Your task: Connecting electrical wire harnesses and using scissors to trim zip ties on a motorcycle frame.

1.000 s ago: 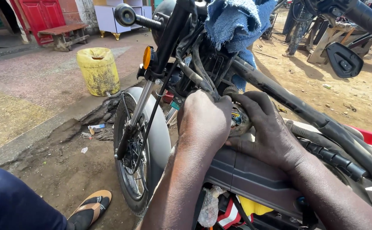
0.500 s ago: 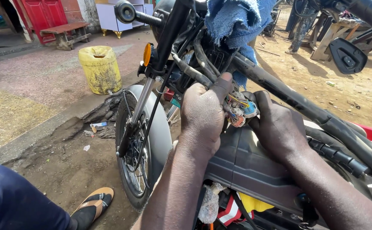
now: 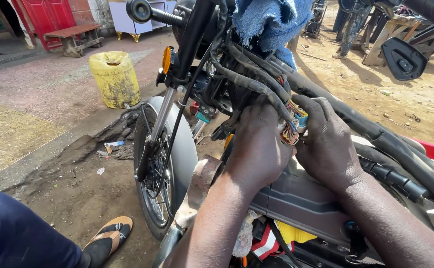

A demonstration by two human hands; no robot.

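Head view is showing your left hand [image 3: 259, 149] and right hand [image 3: 326, 144] both closing on one bundle of coloured wire connectors [image 3: 292, 126], beside the black cable harness [image 3: 256, 79] under the motorcycle's handlebar [image 3: 150, 14]. Your two grips are pinching it from both sides, fingers curled tight. One yellow plastic container [image 3: 115, 79] is standing on the ground behind the front wheel [image 3: 155, 188]. One blue cloth [image 3: 271, 22] is hanging above.

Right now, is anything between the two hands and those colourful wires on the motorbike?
No. Both the left hand and the right hand already touch the bundle of coloured wire connectors. Thick black cables run just above, not between.
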